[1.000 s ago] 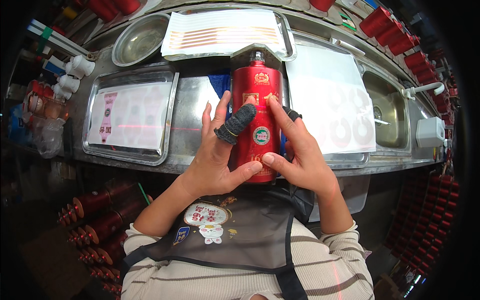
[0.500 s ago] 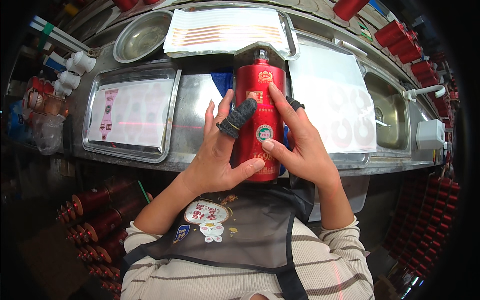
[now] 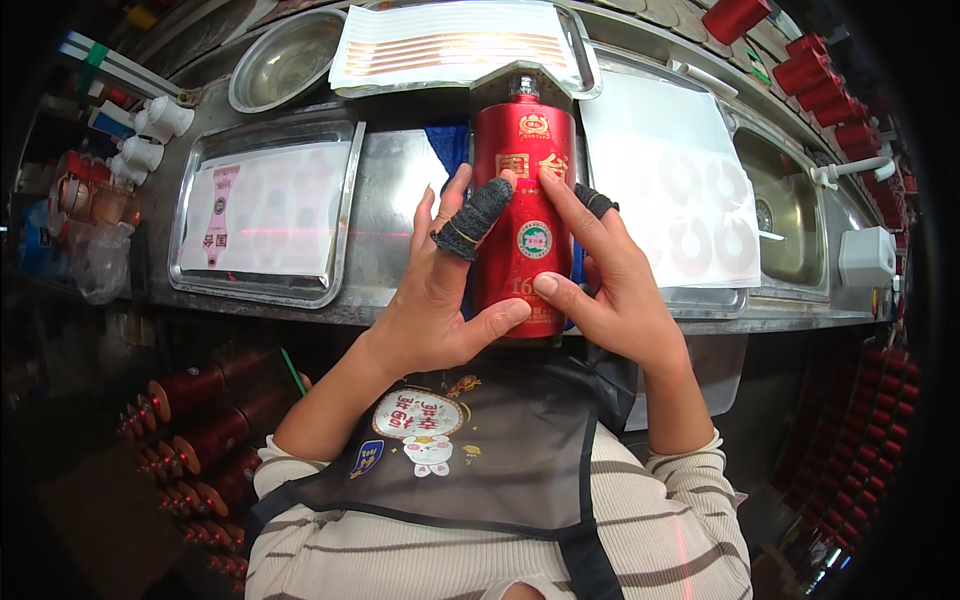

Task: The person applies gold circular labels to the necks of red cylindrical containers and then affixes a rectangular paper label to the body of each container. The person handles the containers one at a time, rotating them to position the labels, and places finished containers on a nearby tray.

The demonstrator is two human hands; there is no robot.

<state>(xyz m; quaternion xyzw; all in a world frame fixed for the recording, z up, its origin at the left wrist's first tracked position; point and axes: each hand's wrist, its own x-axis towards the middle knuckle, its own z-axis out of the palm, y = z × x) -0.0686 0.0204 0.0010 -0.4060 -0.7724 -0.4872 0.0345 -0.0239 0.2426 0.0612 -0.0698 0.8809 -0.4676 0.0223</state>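
Observation:
A shiny red bottle [image 3: 525, 200] with gold lettering, a gold emblem and a round green-and-white badge lies on its back, its clear neck pointing away from me. Behind the neck rises the edge of a grey angular holder [image 3: 560, 90]. My left hand [image 3: 430, 290] has its fingers spread; the index in a dark grey finger cot [image 3: 472, 220] and the thumb touch the bottle's face, the other fingers stand off it. Across from it, my right hand [image 3: 610, 275] lays index and thumb on the bottle, its lower fingers curled along the right side. A second cot [image 3: 597, 201] covers one right finger.
Left is a metal tray [image 3: 335, 260] with a printed decal sheet [image 3: 270, 210]; a metal bowl [image 3: 285, 62] sits behind. Striped gold sheets [image 3: 450, 50] lie at the back, pale sheets [image 3: 670, 180] beside a sink [image 3: 785, 235] at right. Red bottles [image 3: 215, 430] stand below.
The bottle sits slightly farther from me in the picture. My fingertips are lower on it relative to the gold lettering, which now shows more fully. Both hands still touch it.

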